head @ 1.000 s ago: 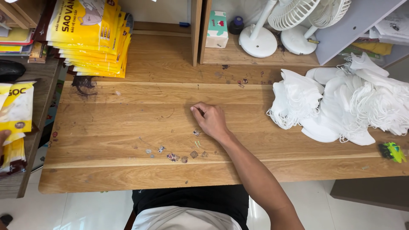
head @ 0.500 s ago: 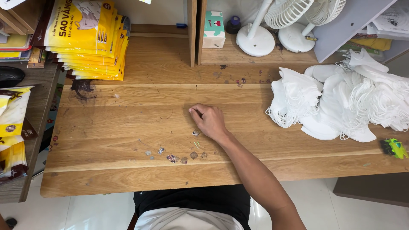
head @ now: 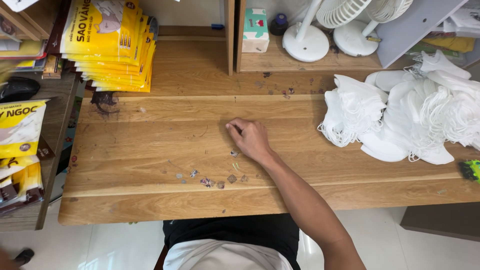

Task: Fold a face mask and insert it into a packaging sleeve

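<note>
My right hand (head: 250, 137) rests on the wooden table (head: 150, 150) near its middle, fingers curled loosely, with nothing visible in it. Several small scraps (head: 215, 181) lie on the wood just in front of it. A pile of white face masks (head: 400, 120) lies to the right of the hand, a short way off. My left hand is out of view.
A stack of yellow packets (head: 107, 45) sits at the back left, with more yellow packets (head: 20, 145) on a side shelf at the left. Two white fans (head: 340, 25), a small box (head: 255, 30) and a dark bottle (head: 279, 22) stand at the back. A green object (head: 470, 170) lies at the right edge.
</note>
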